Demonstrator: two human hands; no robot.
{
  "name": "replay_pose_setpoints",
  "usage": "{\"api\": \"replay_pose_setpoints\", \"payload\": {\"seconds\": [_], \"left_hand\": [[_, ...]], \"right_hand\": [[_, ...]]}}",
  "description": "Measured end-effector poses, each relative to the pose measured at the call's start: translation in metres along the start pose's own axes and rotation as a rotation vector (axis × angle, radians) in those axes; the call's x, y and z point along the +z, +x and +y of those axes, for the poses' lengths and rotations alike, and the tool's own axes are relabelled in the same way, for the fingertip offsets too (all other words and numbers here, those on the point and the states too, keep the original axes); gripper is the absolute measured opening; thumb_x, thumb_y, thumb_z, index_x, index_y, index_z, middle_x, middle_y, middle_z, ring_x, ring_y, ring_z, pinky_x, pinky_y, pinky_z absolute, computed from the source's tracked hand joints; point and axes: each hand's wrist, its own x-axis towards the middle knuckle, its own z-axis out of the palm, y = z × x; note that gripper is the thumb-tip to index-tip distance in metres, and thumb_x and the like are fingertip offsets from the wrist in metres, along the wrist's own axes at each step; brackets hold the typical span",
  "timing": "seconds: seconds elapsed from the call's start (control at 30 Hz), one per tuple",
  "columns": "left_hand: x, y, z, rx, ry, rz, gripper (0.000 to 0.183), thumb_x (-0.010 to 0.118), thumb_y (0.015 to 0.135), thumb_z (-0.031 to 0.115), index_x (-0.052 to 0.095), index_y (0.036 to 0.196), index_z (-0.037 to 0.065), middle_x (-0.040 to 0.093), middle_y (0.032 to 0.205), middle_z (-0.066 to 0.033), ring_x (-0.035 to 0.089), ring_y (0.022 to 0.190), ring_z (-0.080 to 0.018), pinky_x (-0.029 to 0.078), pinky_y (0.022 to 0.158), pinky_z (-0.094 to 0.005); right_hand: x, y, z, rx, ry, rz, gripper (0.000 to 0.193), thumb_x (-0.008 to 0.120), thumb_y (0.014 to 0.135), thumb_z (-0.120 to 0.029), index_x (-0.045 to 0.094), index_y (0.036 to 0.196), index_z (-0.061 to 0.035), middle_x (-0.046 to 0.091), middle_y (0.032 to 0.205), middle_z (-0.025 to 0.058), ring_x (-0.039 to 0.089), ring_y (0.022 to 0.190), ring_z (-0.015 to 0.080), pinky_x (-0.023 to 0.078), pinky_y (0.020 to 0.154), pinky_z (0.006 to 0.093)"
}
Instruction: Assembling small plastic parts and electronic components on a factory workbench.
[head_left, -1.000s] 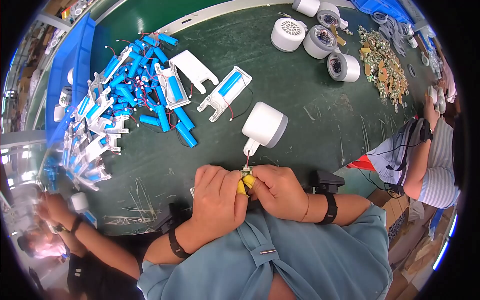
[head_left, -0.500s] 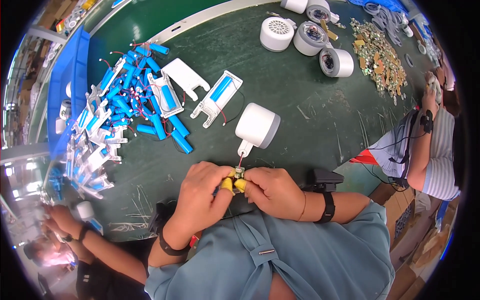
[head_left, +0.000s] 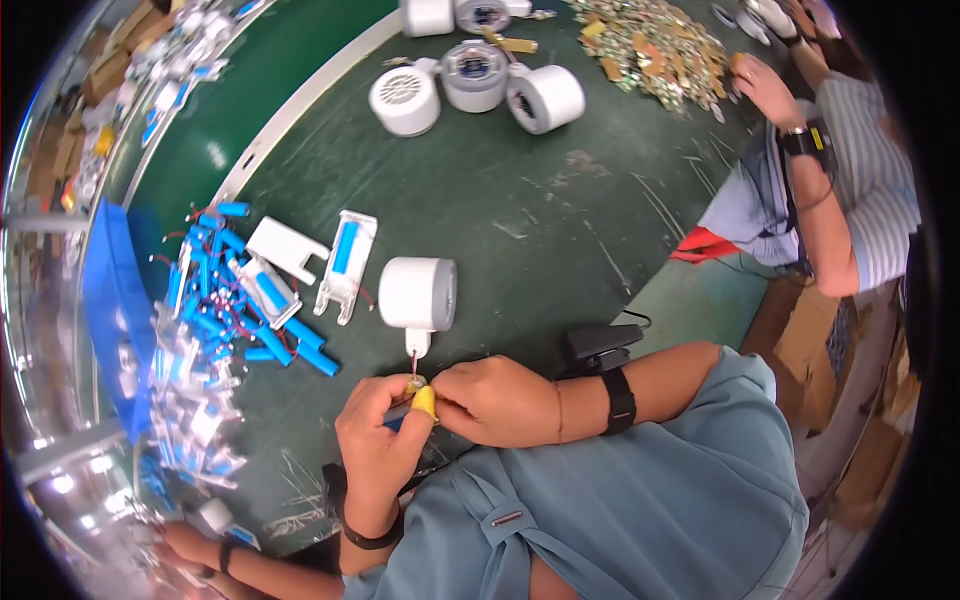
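My left hand (head_left: 380, 430) is closed in a pinch on a small circuit board (head_left: 416, 382), mostly covered by yellow finger cots. Red wires run from the board to the stem of a white, round device housing with a grey rim (head_left: 410, 292), lying just beyond my hands. My right hand (head_left: 497, 400) is curled against the left fingertips; what its own fingertips grip is hidden. Something blue (head_left: 396, 420) shows beneath the left thumb, too covered to name. Beyond and to the left lies an open white handle shell (head_left: 347, 265) with a blue battery cell in it.
Blue cells (head_left: 205, 290) with red wires and white shells (head_left: 190, 410) are heaped at left, beside a blue bin (head_left: 115, 320). Several round housings (head_left: 475, 78) stand far back, near a pile of small boards (head_left: 655, 55). A black device (head_left: 600, 345) sits by my right forearm. Co-workers' arms show on both sides.
The view has swung, so the bench things sit further left in it. My right fingers have curled in, and the board is more hidden. The right-hand co-worker's hand is now at the board pile.
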Motion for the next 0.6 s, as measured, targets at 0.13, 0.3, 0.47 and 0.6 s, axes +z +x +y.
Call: {"api": "replay_pose_setpoints", "payload": {"seconds": [0.13,0.3,0.47,0.6], "left_hand": [[-0.001,-0.003,-0.001,-0.065,-0.017,-0.030,0.018,0.070,0.075,0.000,0.066,0.092,-0.001,0.065,0.082,-0.0101,0.064,0.073,-0.0181,0.052,0.070,-0.0291],[-0.004,-0.004,-0.010,-0.088,-0.047,-0.072,0.018,0.069,0.076,-0.001,0.065,0.094,-0.001,0.065,0.083,-0.0098,0.065,0.075,-0.0183,0.052,0.071,-0.0289],[-0.008,-0.003,-0.009,-0.039,-0.025,-0.100,0.015,0.063,0.082,-0.001,0.065,0.097,-0.003,0.063,0.081,-0.0010,0.056,0.076,-0.0077,0.047,0.070,-0.0231],[-0.011,-0.002,-0.011,-0.060,-0.057,-0.131,0.014,0.064,0.084,-0.001,0.065,0.098,-0.003,0.063,0.081,-0.0005,0.056,0.076,-0.0073,0.046,0.070,-0.0223]], "right_hand": [[0.004,-0.001,0.002,-0.053,-0.023,0.061,0.015,0.064,0.084,-0.011,0.055,0.080,-0.0006,0.059,0.070,0.0151,0.061,0.063,0.0358,0.050,0.055,0.0450],[-0.004,0.000,-0.001,0.001,0.009,-0.004,0.018,0.063,0.084,-0.014,0.055,0.079,0.0006,0.060,0.070,0.0159,0.061,0.063,0.0367,0.049,0.057,0.0457],[-0.023,0.007,0.005,0.048,0.060,-0.227,0.018,0.062,0.084,-0.017,0.059,0.080,0.0001,0.063,0.070,0.0155,0.062,0.065,0.0362,0.049,0.061,0.0455],[-0.041,0.016,0.011,0.026,0.027,-0.320,0.016,0.060,0.085,-0.017,0.061,0.083,-0.0007,0.064,0.071,0.0144,0.063,0.066,0.0347,0.048,0.062,0.0451]]}}
